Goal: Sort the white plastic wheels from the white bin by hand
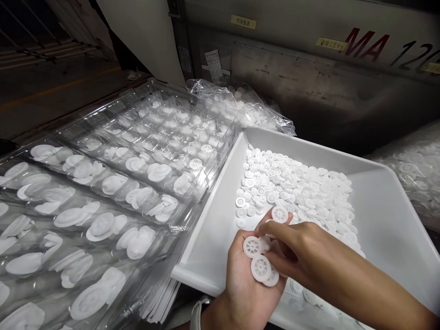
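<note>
In the head view, the left hand (249, 286) cups several white spoked plastic wheels (261, 268) palm-up over the grey tub's (381, 197) near edge, while the right hand (292, 245) bends its fingers over them — whether it pinches 1 is hidden. The clear compartment tray (192, 208) lies leftward, nearer the left hand, past the tub's side wall (215, 220); loose wheels (302, 192) spread beyond both hands — a clear bag (254, 112) farther back.

A lone camera, worn on the head, looks forward and down – close above the left hand (252, 286) and right hand (292, 243), low and right of centre. It takes in the clear tray (79, 126) at left, the bin (385, 197) at right – and a machine (292, 73) farther off, up top.
</note>
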Available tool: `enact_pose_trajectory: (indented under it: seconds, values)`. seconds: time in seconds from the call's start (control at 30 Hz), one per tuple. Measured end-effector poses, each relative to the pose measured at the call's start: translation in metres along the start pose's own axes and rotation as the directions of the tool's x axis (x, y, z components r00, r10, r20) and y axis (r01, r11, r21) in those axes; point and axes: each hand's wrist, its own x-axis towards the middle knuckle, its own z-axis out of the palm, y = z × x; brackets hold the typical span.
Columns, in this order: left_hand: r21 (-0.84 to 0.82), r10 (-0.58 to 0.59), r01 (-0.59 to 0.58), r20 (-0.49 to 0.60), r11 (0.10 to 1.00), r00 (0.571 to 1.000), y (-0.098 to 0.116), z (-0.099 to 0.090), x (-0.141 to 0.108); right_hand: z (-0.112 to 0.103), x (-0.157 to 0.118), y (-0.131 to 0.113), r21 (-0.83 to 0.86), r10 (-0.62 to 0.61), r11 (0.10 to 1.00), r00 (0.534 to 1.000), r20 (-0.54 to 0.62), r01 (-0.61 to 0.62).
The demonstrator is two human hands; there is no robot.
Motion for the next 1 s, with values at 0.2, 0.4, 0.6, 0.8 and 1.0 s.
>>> enact_pose_trajectory:
  seconds: [0.2, 0.4, 0.6, 0.8, 1.0]
  values:
    - [-0.030, 0.005, -0.004, 0.045, 1.000, 0.999, 0.003, -0.003, -0.001, 0.004, -0.008, 0.009, 0.132, -0.031, 0.990, 0.997, -0.068, 0.040]
    - [-0.035, 0.002, 0.001, 0.101, 0.999, 0.995, 0.000, -0.004, 0.002, 0.013, -0.028, 0.028, -0.253, -0.401, 0.908, 0.871, -0.285, 0.335]
    - [0.042, 0.000, -0.003, 0.082, 0.999, 0.997, -0.002, -0.006, 0.001, 0.015, -0.035, 0.032, -0.395, -0.512, 0.829, 0.821, -0.254, 0.395]
    - [0.060, -0.027, 0.018, 0.141, 0.998, 0.990, -0.003, -0.013, 0.002, 0.023, -0.040, 0.036, -0.387, -0.523, 0.832, 0.796, -0.304, 0.398]
    - [0.071, -0.024, 0.011, 0.189, 0.997, 0.982, -0.002, -0.008, 0.002, 0.030, -0.043, 0.040, -0.386, -0.526, 0.833, 0.783, -0.333, 0.396]
